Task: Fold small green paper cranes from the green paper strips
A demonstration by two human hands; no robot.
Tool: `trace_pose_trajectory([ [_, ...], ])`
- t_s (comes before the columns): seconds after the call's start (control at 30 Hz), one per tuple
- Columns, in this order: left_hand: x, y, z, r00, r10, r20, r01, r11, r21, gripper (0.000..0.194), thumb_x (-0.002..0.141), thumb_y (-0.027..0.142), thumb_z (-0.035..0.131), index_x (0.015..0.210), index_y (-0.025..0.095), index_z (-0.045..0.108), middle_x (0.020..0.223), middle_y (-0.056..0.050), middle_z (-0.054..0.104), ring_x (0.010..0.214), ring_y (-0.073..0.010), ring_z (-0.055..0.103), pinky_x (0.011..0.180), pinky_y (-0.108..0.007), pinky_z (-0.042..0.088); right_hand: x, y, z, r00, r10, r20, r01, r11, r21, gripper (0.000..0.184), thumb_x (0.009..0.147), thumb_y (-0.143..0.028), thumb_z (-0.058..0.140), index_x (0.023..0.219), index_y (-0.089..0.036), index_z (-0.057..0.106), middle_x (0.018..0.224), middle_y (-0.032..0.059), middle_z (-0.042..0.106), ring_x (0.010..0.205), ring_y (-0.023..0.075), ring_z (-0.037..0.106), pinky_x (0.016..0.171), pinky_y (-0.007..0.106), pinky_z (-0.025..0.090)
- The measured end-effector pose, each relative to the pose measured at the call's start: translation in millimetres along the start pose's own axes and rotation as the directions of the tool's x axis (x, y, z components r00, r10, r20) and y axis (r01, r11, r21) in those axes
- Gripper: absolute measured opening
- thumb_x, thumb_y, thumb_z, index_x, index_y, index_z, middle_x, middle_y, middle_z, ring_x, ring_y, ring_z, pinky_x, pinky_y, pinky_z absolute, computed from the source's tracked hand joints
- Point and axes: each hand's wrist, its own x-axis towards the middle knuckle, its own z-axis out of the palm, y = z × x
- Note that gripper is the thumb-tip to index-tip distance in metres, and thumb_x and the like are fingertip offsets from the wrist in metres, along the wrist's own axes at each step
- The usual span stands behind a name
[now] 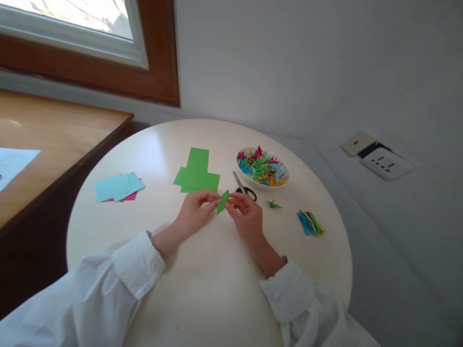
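Observation:
Between my two hands is a small folded piece of green paper [223,202], diamond-shaped and held upright above the table. My left hand [197,209] pinches its left edge between thumb and fingers. On the other side, my right hand [246,212] grips the right edge the same way. Just beyond my right hand lie scissors [239,184] with black handles, partly hidden by the fingers. A finished green paper crane [274,205] rests to the right of that hand. Flat green paper sheets [197,171] overlap one another beyond my left hand.
A white bowl [262,185] full of colourful paper cranes stands at the back right of the round table [202,299]. Coloured paper strips [310,223] lie near the right edge. Light blue and pink sheets [117,187] lie at left. A wooden desk [54,130] adjoins on the left.

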Motion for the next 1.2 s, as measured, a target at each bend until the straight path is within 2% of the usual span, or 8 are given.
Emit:
trace_pose_trajectory([
  [0.13,-0.2,2.7,1.0,0.997,-0.075,0.007,0.075,0.995,-0.064,0.028,0.063,0.038,0.070,0.073,0.013,0.063,0.063,-0.002,0.065,0.058,-0.0131,0.058,0.057,-0.024,0.044,0.0,-1.4,-0.7,1.000,0.029,0.007,-0.029,0.999,0.022,0.022,0.066,-0.028,0.068,0.085,-0.020,0.061,0.069,0.0002,0.067,0.064,0.0144,0.063,0.061,0.027,0.048],
  [0.33,-0.2,4.1,2.7,0.985,-0.126,0.119,0.133,0.989,-0.057,0.030,0.060,0.038,0.072,0.072,0.012,0.062,0.053,0.003,0.055,0.050,-0.0082,0.048,0.047,-0.020,0.034,0.1,-1.3,-0.9,0.999,0.038,0.002,-0.038,0.998,0.047,0.024,0.065,-0.026,0.068,0.087,-0.021,0.060,0.067,-0.0006,0.067,0.062,0.0143,0.063,0.063,0.028,0.048],
  [0.63,0.4,7.0,3.4,0.975,-0.184,0.125,0.196,0.976,-0.098,0.030,0.054,0.036,0.077,0.064,0.012,0.061,0.056,0.000,0.061,0.052,-0.0099,0.052,0.051,-0.021,0.037,1.3,-3.1,1.4,0.999,0.045,0.007,-0.046,0.991,0.129,0.027,0.063,-0.026,0.069,0.087,-0.021,0.058,0.067,-0.0013,0.065,0.061,0.0135,0.061,0.059,0.027,0.049],
  [0.8,-0.5,7.6,2.9,0.966,-0.166,0.199,0.193,0.973,-0.124,0.024,0.058,0.031,0.075,0.062,0.012,0.062,0.057,0.000,0.062,0.054,-0.0096,0.054,0.054,-0.021,0.040,4.2,-5.3,1.0,0.997,0.070,0.030,-0.075,0.977,0.199,0.032,0.063,-0.038,0.069,0.085,-0.022,0.052,0.059,-0.0052,0.057,0.051,0.0099,0.054,0.049,0.023,0.044],
  [0.9,-1.7,9.2,3.3,0.944,-0.178,0.277,0.215,0.971,-0.108,0.023,0.057,0.029,0.075,0.061,0.011,0.062,0.056,0.000,0.062,0.054,-0.0092,0.054,0.052,-0.020,0.039,4.7,-5.2,-1.9,0.987,0.119,0.112,-0.139,0.972,0.191,0.034,0.066,-0.049,0.064,0.071,-0.021,0.046,0.051,-0.0081,0.046,0.040,0.0060,0.040,0.039,0.020,0.032],
  [0.97,-2.5,10.3,3.5,0.922,-0.196,0.334,0.241,0.965,-0.101,0.021,0.058,0.028,0.074,0.061,0.011,0.061,0.055,0.001,0.061,0.052,-0.0087,0.053,0.051,-0.020,0.040,4.2,-5.0,-4.2,0.976,0.129,0.176,-0.150,0.982,0.115,0.039,0.069,-0.052,0.061,0.060,-0.020,0.042,0.046,-0.0081,0.041,0.038,0.0053,0.036,0.037,0.020,0.027],
  [1.1,-3.7,8.4,2.6,0.888,-0.192,0.419,0.268,0.954,-0.131,0.017,0.063,0.026,0.072,0.065,0.012,0.062,0.058,0.001,0.063,0.055,-0.0085,0.056,0.057,-0.020,0.044,2.4,-6.3,-6.1,0.957,0.102,0.271,-0.097,0.995,-0.033,0.043,0.073,-0.054,0.055,0.051,-0.018,0.045,0.043,-0.0055,0.041,0.041,0.0067,0.038,0.040,0.021,0.027],
  [1.2,-4.4,3.6,1.0,0.853,-0.216,0.474,0.327,0.930,-0.165,0.020,0.067,0.031,0.070,0.069,0.011,0.063,0.064,-0.002,0.065,0.060,-0.0099,0.058,0.062,-0.023,0.047,1.2,-7.4,-5.4,0.958,0.082,0.275,-0.070,0.996,-0.054,0.043,0.074,-0.053,0.053,0.050,-0.018,0.047,0.044,-0.0044,0.043,0.042,0.0070,0.037,0.041,0.022,0.028],
])
